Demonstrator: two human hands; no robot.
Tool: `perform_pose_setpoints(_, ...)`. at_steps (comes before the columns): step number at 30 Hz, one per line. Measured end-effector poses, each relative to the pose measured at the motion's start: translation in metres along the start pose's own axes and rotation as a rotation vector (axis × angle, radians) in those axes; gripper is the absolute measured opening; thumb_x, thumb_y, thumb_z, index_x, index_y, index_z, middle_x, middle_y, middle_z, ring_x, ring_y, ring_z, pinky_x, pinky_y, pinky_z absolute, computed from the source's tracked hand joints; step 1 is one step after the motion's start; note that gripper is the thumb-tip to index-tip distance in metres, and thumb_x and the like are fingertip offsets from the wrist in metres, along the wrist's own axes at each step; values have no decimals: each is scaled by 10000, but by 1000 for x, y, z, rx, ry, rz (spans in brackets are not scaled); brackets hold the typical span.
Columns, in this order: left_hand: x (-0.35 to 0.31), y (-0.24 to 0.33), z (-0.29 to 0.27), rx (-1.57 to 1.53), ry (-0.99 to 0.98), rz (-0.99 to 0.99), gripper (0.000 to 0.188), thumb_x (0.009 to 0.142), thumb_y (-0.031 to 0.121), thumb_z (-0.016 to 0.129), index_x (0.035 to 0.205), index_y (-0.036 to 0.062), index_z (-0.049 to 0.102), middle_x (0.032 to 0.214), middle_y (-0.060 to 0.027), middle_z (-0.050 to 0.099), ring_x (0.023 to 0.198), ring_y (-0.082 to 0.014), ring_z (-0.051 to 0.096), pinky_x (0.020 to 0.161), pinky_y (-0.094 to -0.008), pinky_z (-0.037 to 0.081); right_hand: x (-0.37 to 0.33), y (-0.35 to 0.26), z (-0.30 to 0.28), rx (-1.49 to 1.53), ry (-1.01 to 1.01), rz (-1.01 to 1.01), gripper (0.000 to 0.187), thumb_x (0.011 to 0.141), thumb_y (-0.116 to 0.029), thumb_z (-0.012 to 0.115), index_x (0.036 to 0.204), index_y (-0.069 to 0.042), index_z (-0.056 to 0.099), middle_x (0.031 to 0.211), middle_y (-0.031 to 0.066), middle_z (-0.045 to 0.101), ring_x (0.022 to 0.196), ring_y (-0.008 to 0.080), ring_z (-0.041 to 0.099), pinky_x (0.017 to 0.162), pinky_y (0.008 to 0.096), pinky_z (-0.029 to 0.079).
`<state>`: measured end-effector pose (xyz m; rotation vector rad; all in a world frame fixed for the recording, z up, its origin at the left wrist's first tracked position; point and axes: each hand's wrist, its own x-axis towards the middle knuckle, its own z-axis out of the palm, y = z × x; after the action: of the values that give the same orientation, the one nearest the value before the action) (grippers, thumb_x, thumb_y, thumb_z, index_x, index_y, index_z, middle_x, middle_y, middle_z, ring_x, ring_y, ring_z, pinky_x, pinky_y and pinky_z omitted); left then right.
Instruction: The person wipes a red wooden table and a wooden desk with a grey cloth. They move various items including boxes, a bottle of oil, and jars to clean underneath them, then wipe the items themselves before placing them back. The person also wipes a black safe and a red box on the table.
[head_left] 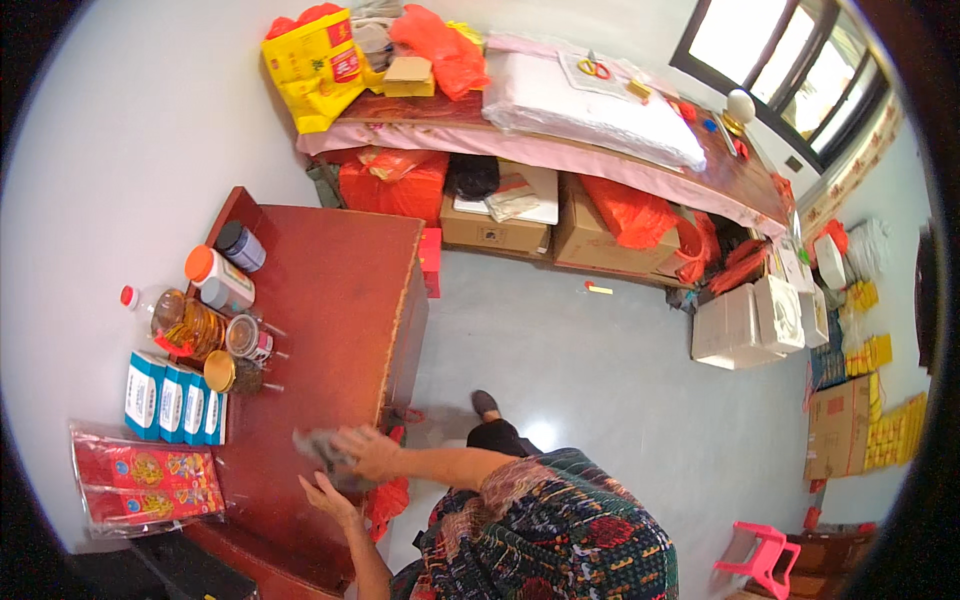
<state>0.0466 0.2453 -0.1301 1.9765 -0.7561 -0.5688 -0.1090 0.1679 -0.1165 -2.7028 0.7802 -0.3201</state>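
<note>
Pressed against the reddish-brown cabinet top (320, 290) is a grey cloth (318, 446), a little blurred. My right hand (368, 455) lies over it, gripping it with fingers partly bent. Just nearer to me, my left hand (328, 502) hovers by the cabinet's front edge with its fingers apart and nothing in them. Along the left side of the top stand an oil bottle (190, 325), several jars such as a white one with an orange lid (222, 280), and a row of blue-and-white boxes (172, 400).
Red snack packets (150, 485) lie beyond the boxes. Red bags (388, 500) hang at the cabinet's side by my arms. At the back, a long table (430, 110) holds bags, wrapped white bedding (590, 105) and scissors (594, 69). A pink stool (762, 555) stands at right.
</note>
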Motion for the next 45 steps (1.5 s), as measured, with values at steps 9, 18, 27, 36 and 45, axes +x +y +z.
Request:
perform_pose_setpoints(9,-37,-26,14,501,83,-19,635,897,463,516,1395,91,384,1405,-295,285,1267,-448,321,1020,-512,310,-60,19,0,-37,310,27,188,687,-181,631,847,-203,728,1390,19,449,1287,254,398,951,424,401)
perform_pose_setpoints(18,-145,49,140,503,-343,192,593,767,315,716,1244,46,489,1320,-253,348,1216,-395,343,1028,-493,289,-407,197,-28,176,-341,1098,280,816,-377,627,932,-124,664,910,137,681,846,284,662,688,407,530)
perform_pose_setpoints(27,-318,192,351,175,-1192,317,502,799,201,716,1212,-18,533,1122,-161,615,1020,-257,593,856,-367,489,-825,93,-50,372,663,2155,305,727,-241,629,919,-5,656,938,209,666,897,377,631,785,459,493)
perform_pose_setpoints(36,-442,266,487,123,-1591,460,455,816,230,699,1192,19,552,1082,-167,636,928,-243,642,796,-354,520,-851,166,-191,468,1619,1828,271,770,-201,646,892,34,589,849,121,632,780,192,567,702,355,466)
perform_pose_setpoints(45,-497,373,632,-55,-1420,593,337,818,156,684,1111,17,593,1034,-121,659,888,-199,656,739,-318,516,-839,375,-412,191,1712,1233,298,863,-145,601,1119,3,563,982,106,623,905,174,559,824,326,445)
